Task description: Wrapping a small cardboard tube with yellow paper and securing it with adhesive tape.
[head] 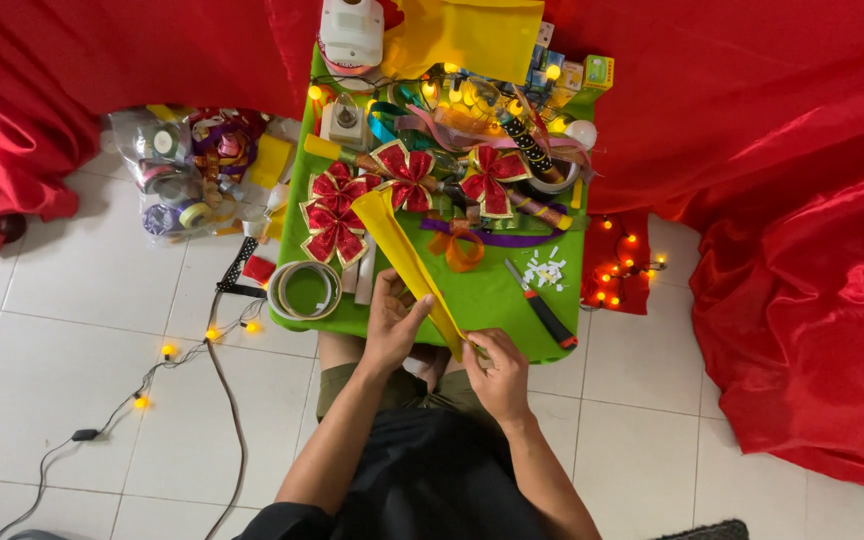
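A long yellow paper cone [399, 247] lies slanted over the green table [492, 295], wide end far, narrow tip near me. My left hand [393, 320] wraps around its middle. My right hand [498, 372] pinches the narrow tip at the table's near edge. Beyond the wide end sit several red bows with gold edges [335, 212]. An orange ribbon loop [457, 248] rests just right of the cone.
A box cutter [542, 306] and white paper scraps [549, 271] lie on the table's right side. A ring of tape [305, 290] is at the left corner. Ribbon spools [177, 175] pile on the tiled floor at left. String lights [167, 350] trail across the floor. Red cloth [802, 300] surrounds everything.
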